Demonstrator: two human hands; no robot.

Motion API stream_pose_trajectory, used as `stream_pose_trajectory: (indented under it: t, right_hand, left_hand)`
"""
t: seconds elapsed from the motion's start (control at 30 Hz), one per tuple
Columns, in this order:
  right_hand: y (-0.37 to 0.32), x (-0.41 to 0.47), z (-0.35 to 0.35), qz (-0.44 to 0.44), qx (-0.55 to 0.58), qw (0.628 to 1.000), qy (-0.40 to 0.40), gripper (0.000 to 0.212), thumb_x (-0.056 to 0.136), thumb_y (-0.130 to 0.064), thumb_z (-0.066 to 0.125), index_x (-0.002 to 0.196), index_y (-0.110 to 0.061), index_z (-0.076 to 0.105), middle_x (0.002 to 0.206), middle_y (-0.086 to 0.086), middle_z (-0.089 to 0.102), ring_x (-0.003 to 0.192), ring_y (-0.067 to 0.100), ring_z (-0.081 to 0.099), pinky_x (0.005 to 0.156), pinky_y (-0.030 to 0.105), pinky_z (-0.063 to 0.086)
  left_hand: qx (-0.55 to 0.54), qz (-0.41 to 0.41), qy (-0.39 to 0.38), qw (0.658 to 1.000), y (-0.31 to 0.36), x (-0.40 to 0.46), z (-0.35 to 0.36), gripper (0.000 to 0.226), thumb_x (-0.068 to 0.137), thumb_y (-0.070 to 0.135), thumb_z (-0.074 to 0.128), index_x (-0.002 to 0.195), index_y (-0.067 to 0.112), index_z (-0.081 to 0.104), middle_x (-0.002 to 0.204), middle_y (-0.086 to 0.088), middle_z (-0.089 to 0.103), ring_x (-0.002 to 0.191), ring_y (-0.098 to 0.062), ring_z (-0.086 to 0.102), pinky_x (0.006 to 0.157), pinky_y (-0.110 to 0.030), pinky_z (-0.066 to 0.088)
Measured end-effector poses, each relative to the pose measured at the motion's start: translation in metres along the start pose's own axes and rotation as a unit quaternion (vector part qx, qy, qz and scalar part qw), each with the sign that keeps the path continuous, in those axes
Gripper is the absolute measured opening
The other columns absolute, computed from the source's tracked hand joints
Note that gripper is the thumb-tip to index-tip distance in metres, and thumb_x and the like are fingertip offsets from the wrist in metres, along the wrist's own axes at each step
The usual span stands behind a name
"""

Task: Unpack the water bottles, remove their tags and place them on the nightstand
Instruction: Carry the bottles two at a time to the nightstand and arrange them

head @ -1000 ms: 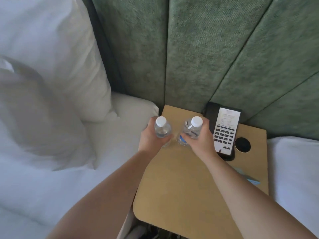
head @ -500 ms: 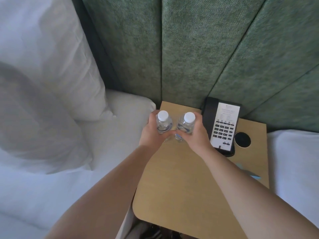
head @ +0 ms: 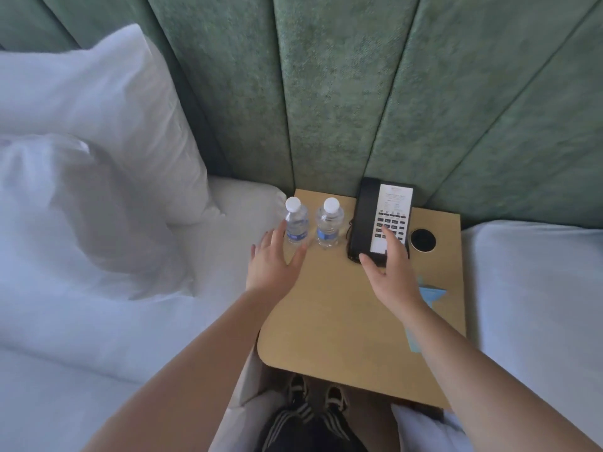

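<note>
Hands [head: 274, 261] [head: 390, 272] hover (fingers spread) near bottles [head: 296, 221].

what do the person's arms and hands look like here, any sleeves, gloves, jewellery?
Both forearms are bare right to the frame edge, with no sleeves in view. The left hand and right hand wear no gloves. No rings, watch or wristband show. Nails look short and unpainted, though the picture is soft.

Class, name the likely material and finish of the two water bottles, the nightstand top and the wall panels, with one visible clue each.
Water bottles: clear, glossy plastic, see-through.
Nightstand top: probably matte wood laminate, faint grain.
Wall panels: green fabric, mottled nap.
</note>
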State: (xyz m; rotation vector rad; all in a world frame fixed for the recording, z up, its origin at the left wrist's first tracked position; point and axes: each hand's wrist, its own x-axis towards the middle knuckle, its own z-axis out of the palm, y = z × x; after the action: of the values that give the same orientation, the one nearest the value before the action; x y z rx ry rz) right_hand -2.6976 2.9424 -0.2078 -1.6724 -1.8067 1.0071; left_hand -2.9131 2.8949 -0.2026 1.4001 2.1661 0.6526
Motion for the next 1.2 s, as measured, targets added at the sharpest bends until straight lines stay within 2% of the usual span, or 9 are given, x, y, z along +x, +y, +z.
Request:
stream_pose_trajectory:
  t: [0.07,0.13,0.27,0.47,0.67,0.83,1.0,1.2]
  right_hand:
    - [0.0,-0.03,-0.024,-0.012,-0.017,1.0,0.018,0.061,0.092,-0.029,0.06,0.145,-0.015,0.034,0.147,0.003,0.039,0.135,0.017,0.036,0.108,0.036,0.036]
    - [0.001,-0.058,-0.048,-0.009,-0.048,0.998,0.036,0.057,0.093,-0.032,0.057,0.144,-0.015,0.036,0.147,0.003,0.04,0.135,0.018,0.036,0.107,0.039,0.036]
    - [0.006,-0.101,-0.083,0.031,-0.074,0.99,0.113,0.056,0.094,-0.033,0.055,0.143,-0.013,0.037,0.145,0.006,0.042,0.132,0.022,0.04,0.104,0.031,0.033]
    - [0.023,-0.163,-0.114,0.121,-0.099,0.968,0.196,0.053,0.095,-0.035,0.052,0.141,-0.013,0.04,0.145,0.007,0.043,0.132,0.023,0.037,0.104,0.032,0.031]
    - [0.056,-0.254,-0.125,0.246,-0.072,0.917,0.305,0.052,0.096,-0.043,0.045,0.144,-0.025,0.037,0.152,-0.001,0.035,0.14,0.016,0.027,0.111,0.033,0.026]
    - [0.084,-0.352,-0.124,0.353,-0.067,0.848,0.389,0.052,0.097,-0.043,0.043,0.144,-0.021,0.039,0.151,0.002,0.037,0.139,0.019,0.03,0.111,0.034,0.028]
    - [0.1,-0.464,-0.11,0.457,-0.044,0.758,0.463,0.053,0.098,-0.044,0.041,0.146,-0.021,0.036,0.153,0.001,0.034,0.141,0.017,0.026,0.113,0.034,0.025]
    - [0.101,-0.588,-0.093,0.538,-0.002,0.629,0.561,0.054,0.096,-0.047,0.04,0.145,-0.024,0.036,0.151,-0.001,0.036,0.138,0.019,0.03,0.109,0.038,0.036]
  left_hand:
    - [0.053,0.038,-0.001,0.998,0.013,-0.021,-0.009,0.061,0.095,0.053,0.04,0.148,0.024,0.03,0.147,0.0,0.042,0.139,-0.02,0.032,0.115,-0.047,0.021]
    - [0.082,0.076,-0.009,0.994,0.028,-0.04,-0.012,0.06,0.096,0.052,0.039,0.148,0.023,0.032,0.152,-0.001,0.038,0.143,-0.021,0.026,0.117,-0.046,0.018]
    - [0.115,0.17,-0.03,0.978,0.068,-0.068,0.002,0.061,0.096,0.053,0.038,0.149,0.023,0.033,0.153,-0.003,0.037,0.145,-0.022,0.023,0.119,-0.044,0.015]
    - [0.123,0.252,-0.132,0.951,0.12,-0.106,0.046,0.066,0.095,0.058,0.031,0.151,0.023,0.027,0.156,-0.001,0.032,0.146,-0.019,0.02,0.12,-0.042,0.009]
    - [0.125,0.361,-0.238,0.893,0.164,-0.164,0.089,0.066,0.096,0.055,0.036,0.15,0.02,0.023,0.155,-0.001,0.032,0.144,-0.02,0.025,0.117,-0.042,0.017]
    - [0.123,0.473,-0.308,0.816,0.195,-0.243,0.126,0.067,0.095,0.053,0.039,0.151,0.019,0.024,0.155,-0.004,0.033,0.143,-0.021,0.026,0.117,-0.04,0.018]
    - [0.15,0.585,-0.375,0.703,0.213,-0.341,0.153,0.068,0.096,0.057,0.031,0.153,0.022,0.016,0.159,-0.003,0.024,0.147,-0.021,0.018,0.119,-0.043,0.013]
    - [0.158,0.683,-0.428,0.571,0.218,-0.468,0.168,0.066,0.096,0.061,0.026,0.153,0.03,0.013,0.161,0.002,0.019,0.148,-0.019,0.014,0.121,-0.042,0.008]
